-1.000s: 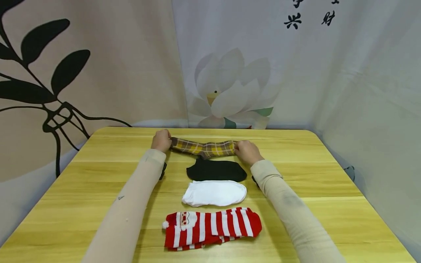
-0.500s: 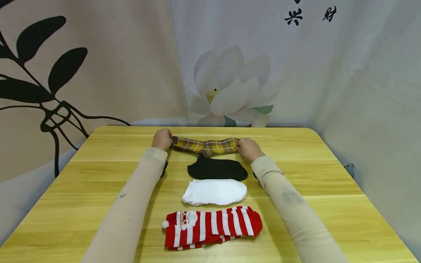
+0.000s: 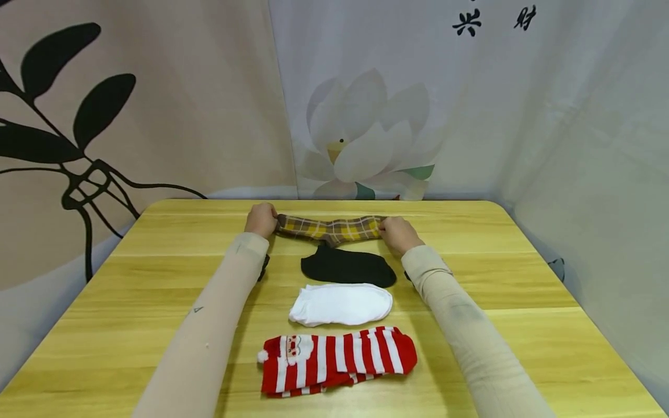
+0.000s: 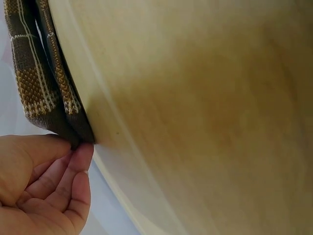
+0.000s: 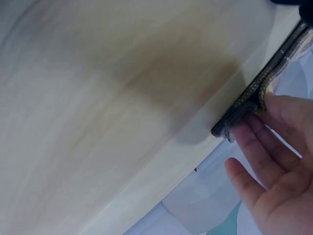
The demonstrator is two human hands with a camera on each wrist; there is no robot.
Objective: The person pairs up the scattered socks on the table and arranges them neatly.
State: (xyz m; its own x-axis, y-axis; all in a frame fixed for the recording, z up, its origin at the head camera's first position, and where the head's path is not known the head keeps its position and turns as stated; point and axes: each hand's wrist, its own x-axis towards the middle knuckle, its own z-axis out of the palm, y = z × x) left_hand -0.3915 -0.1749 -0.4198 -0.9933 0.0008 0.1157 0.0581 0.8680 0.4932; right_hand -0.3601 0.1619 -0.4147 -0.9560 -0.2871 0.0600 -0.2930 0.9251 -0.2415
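A brown and yellow plaid pair of socks (image 3: pixel 342 230) lies stretched sideways near the table's far edge. My left hand (image 3: pixel 261 219) pinches its left end between thumb and fingers; two layers of knit show in the left wrist view, where the socks (image 4: pixel 34 73) meet the fingertips (image 4: pixel 84 154). At the other end, my right hand (image 3: pixel 399 233) holds the fabric, with thumb and fingers on either side in the right wrist view. Just in front is a black ankle sock (image 3: pixel 349 268), touching or nearly touching the plaid heel.
Toward the near side lie a white ankle sock (image 3: pixel 342 305) and red-and-white striped Santa socks (image 3: pixel 340 361), in a column on the wooden table (image 3: pixel 522 348). A printed curtain (image 3: pixel 209 104) hangs close behind the table's far edge.
Both hands and the plaid socks have shifted slightly right. The black sock has slid a little right too. The white and striped socks stay in place.
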